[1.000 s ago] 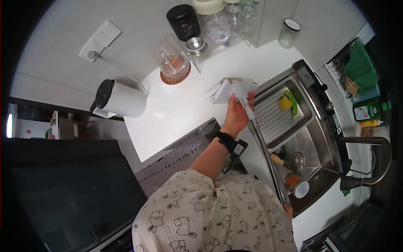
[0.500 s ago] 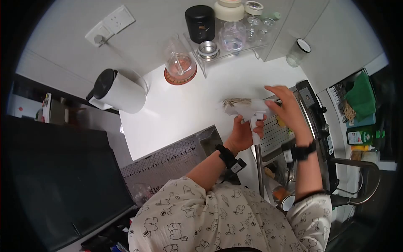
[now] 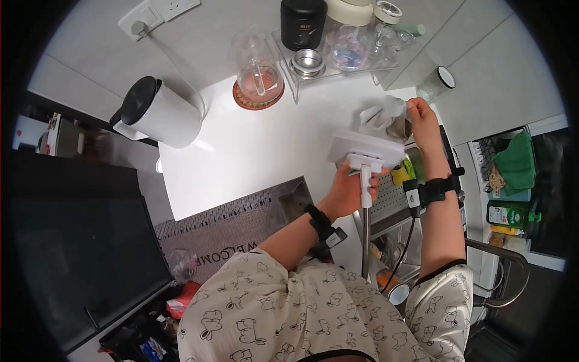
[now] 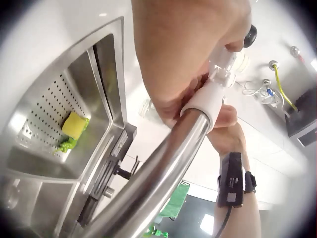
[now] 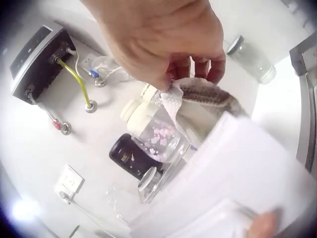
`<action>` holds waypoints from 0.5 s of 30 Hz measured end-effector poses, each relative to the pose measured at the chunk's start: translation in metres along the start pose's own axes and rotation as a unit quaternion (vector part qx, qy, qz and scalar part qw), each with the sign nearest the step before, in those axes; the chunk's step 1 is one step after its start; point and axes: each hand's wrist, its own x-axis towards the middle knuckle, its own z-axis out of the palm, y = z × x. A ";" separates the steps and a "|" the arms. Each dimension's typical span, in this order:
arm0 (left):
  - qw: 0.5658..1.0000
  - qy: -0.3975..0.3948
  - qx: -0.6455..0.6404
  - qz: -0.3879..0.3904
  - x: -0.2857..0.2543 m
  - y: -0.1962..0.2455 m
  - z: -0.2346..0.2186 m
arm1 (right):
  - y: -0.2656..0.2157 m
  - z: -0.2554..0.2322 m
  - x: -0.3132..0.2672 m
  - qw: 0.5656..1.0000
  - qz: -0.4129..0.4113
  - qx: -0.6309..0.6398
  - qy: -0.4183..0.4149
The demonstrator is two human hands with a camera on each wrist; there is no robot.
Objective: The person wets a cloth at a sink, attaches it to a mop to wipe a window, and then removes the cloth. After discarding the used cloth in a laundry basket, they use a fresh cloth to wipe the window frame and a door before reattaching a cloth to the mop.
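A flat mop with a white rectangular head (image 3: 360, 146) and a metal pole (image 3: 365, 241) is held up over the counter beside the sink. My left hand (image 3: 347, 193) grips its white neck just below the head, fingers curled round it; the pole runs past in the left wrist view (image 4: 158, 171). Beyond the head's far edge, my right hand (image 3: 427, 128) pinches a soiled wipe (image 5: 208, 96) by its edge. The wipe hangs crumpled, white with grey-brown dirt, and overlaps the head's edge in the right wrist view.
A steel sink (image 3: 386, 226) with a perforated tray and yellow sponge (image 4: 74, 125) lies right of the mop. A white kettle (image 3: 166, 114), a glass jug (image 3: 259, 81) on a red coaster and a clear shelf of jars line the back. A glass jar (image 3: 435, 84) stands at the corner.
My right hand came up from beside the pole to the mop head and now holds the wipe off its far side. The head, earlier covered by the wipe, shows bare white.
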 end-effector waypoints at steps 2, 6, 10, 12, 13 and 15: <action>0.992 0.104 0.073 0.017 -0.006 0.000 0.006 | 0.001 -0.015 0.000 0.992 0.056 0.112 0.028; 0.981 0.137 -0.001 0.138 0.001 0.028 -0.039 | -0.017 -0.055 -0.022 0.949 0.130 0.266 0.108; 0.911 0.312 0.081 0.257 0.036 0.083 -0.048 | -0.025 -0.086 -0.062 0.876 0.166 0.427 0.153; 0.910 0.296 0.114 0.266 0.043 0.106 -0.046 | -0.023 -0.099 -0.085 0.856 0.177 0.453 0.177; 0.900 0.311 0.134 0.274 0.047 0.116 -0.051 | -0.026 -0.102 -0.098 0.841 0.185 0.473 0.189; 0.893 0.319 0.155 0.279 0.051 0.126 -0.061 | -0.013 -0.114 -0.127 0.826 0.193 0.491 0.200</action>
